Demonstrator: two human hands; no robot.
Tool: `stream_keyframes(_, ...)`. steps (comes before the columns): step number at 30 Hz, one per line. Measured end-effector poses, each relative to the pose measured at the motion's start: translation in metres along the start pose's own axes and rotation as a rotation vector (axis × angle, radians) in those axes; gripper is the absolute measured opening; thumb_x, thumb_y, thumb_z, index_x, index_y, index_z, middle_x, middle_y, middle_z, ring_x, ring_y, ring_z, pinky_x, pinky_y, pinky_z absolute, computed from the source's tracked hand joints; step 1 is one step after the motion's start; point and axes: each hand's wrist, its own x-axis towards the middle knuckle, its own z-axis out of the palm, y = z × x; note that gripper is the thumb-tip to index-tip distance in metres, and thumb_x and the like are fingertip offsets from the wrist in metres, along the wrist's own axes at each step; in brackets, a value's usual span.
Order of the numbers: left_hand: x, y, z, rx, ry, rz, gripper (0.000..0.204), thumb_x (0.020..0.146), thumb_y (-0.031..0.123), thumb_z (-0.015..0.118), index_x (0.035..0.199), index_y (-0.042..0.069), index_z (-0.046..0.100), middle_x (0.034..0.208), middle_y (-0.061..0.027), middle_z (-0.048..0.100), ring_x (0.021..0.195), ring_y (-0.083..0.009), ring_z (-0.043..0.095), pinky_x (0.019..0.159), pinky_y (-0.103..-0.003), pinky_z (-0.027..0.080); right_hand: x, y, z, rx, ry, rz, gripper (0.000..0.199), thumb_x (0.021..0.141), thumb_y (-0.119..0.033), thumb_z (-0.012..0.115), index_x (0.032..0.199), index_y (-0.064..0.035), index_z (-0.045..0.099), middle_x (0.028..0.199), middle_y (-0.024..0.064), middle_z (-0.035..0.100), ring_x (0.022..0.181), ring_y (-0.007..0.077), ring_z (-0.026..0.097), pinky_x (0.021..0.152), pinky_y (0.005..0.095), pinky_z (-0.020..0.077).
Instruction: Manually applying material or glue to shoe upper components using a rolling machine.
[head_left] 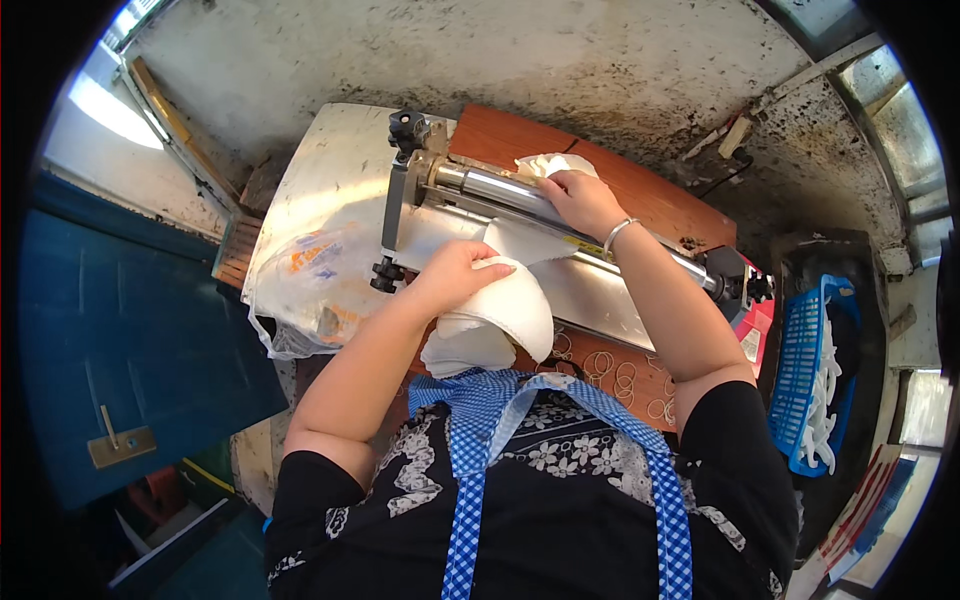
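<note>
- Head view: the left hand (pixel 452 272) is closed in a grip around a stack of white folded sheets (pixel 500 320), which hangs over the near edge of the tabletop (pixel 520 135), just in front of the blue checked apron (pixel 480 420).
- The right hand (pixel 580 200) lies palm down on the shiny metal roller (pixel 495 187) of a hand-cranked machine (pixel 405 200); its fingers press a white sheet (pixel 548 163) against the roller — the grip is closed on this sheet, though the fingertips are partly hidden.
- A second part of white sheet (pixel 520 240) comes out below the roller and rests on the flat metal plate (pixel 600 295) of the machine, between the two hands.
- A thin bracelet (pixel 618 232) sits on the right wrist.
- On the left part of the tabletop lies a clear plastic bag (pixel 310 285) with orange marks, near the left forearm.
- Many rubber bands (pixel 620 375) are scattered on the brown wood, close to the body.
- To the right — well apart from the hands — stands a blue plastic basket (pixel 800 350) with white pieces inside.
</note>
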Motion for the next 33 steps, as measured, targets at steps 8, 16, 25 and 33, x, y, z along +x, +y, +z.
stream_keyframes(8, -0.039, -0.032, -0.017, -0.161, 0.267, 0.076, 0.023, 0.082, 0.018, 0.059, 0.097, 0.001, 0.055, 0.086, -0.0069, 0.061, 0.080, -0.0116, 0.057, 0.070, -0.026, 0.045, -0.037, -0.004, -0.009, -0.179, 0.385, -0.706, 0.017, 0.071, -0.015, 0.054, 0.084, -0.0054, 0.060, 0.084, 0.0065, 0.056, 0.076, 0.0208, 0.055, 0.067, 0.0332, 0.0434)
stream_keyframes(16, -0.089, -0.034, -0.023, -0.648, 0.064, 0.055, 0.032, 0.084, 0.001, 0.052, 0.114, 0.001, 0.041, 0.101, -0.0085, 0.056, 0.090, -0.0106, 0.055, 0.073, -0.023, 0.046, -0.105, 0.035, 0.027, -0.402, 0.386, -0.763, 0.023, 0.062, -0.012, 0.058, 0.085, -0.0058, 0.058, 0.081, 0.0051, 0.052, 0.078, 0.0213, 0.052, 0.065, 0.0318, 0.0417)
stream_keyframes(25, -0.020, -0.032, 0.009, 0.007, 0.267, -0.005, 0.028, 0.087, 0.025, 0.053, 0.082, -0.002, 0.056, 0.063, -0.0097, 0.058, 0.059, -0.0145, 0.056, 0.057, -0.032, 0.044, -0.040, 0.003, -0.002, -0.119, 0.582, -0.528, 0.024, 0.069, -0.017, 0.068, 0.087, -0.0032, 0.061, 0.085, 0.0107, 0.057, 0.081, 0.0281, 0.054, 0.070, 0.0346, 0.0443)
stream_keyframes(33, 0.030, -0.032, 0.003, 0.116, 0.470, 0.141, 0.027, 0.083, 0.020, 0.058, 0.094, -0.003, 0.051, 0.081, -0.0170, 0.061, 0.076, -0.0277, 0.059, 0.068, -0.035, 0.046, 0.044, 0.026, 0.017, -0.271, 0.074, -0.221, 0.015, 0.077, -0.019, 0.058, 0.081, -0.0056, 0.064, 0.077, 0.0117, 0.062, 0.074, 0.0275, 0.058, 0.067, 0.0356, 0.0446)
